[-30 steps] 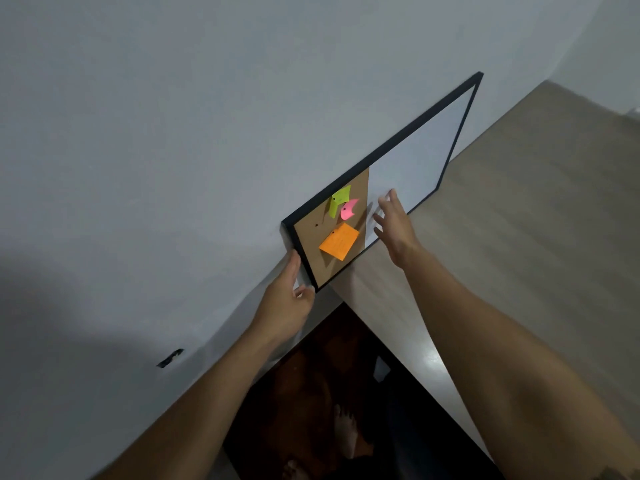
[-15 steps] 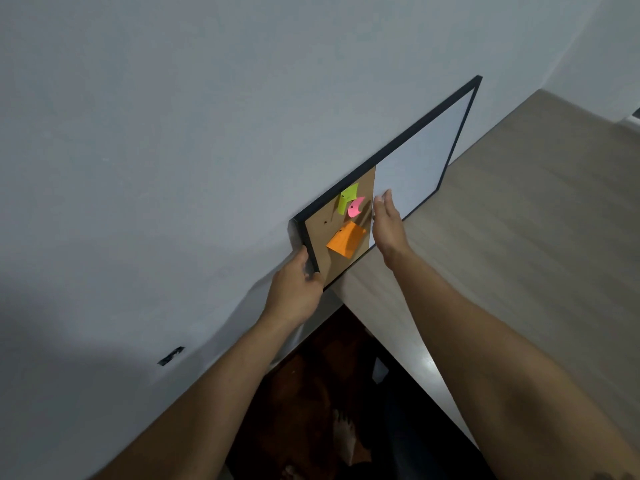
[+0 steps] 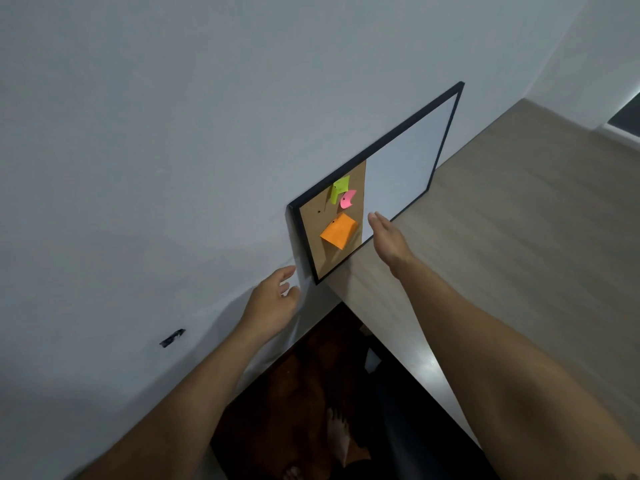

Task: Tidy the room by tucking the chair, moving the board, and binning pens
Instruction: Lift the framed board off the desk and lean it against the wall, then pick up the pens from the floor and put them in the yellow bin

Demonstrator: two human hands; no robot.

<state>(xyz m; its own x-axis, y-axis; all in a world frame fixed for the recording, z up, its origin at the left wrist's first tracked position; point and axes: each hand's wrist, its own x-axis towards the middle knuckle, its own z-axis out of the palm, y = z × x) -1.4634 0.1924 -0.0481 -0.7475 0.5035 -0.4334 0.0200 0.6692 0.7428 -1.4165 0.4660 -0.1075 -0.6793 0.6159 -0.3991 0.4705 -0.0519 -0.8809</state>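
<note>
A black-framed board (image 3: pixel 401 174), part cork and part whiteboard, stands on the light wooden desk (image 3: pixel 519 237) and leans against the white wall. Green, pink and orange sticky notes (image 3: pixel 338 232) are pinned on its cork end. My left hand (image 3: pixel 273 301) hovers just below and left of the board's near corner, fingers apart, not touching the frame. In front of the board's lower edge my right hand (image 3: pixel 388 239) is flat with fingers straight, holding nothing. No chair or pens are in view.
The desk's near corner (image 3: pixel 349 306) sits just right of my left hand. Below it are dark brown floor (image 3: pixel 294 393) and a bare foot (image 3: pixel 337 434). A small black mark (image 3: pixel 172 337) is on the wall at lower left.
My left hand has let go of the board's near edge and drawn back. My right hand has come off the board's face. The board now leans on the wall alone.
</note>
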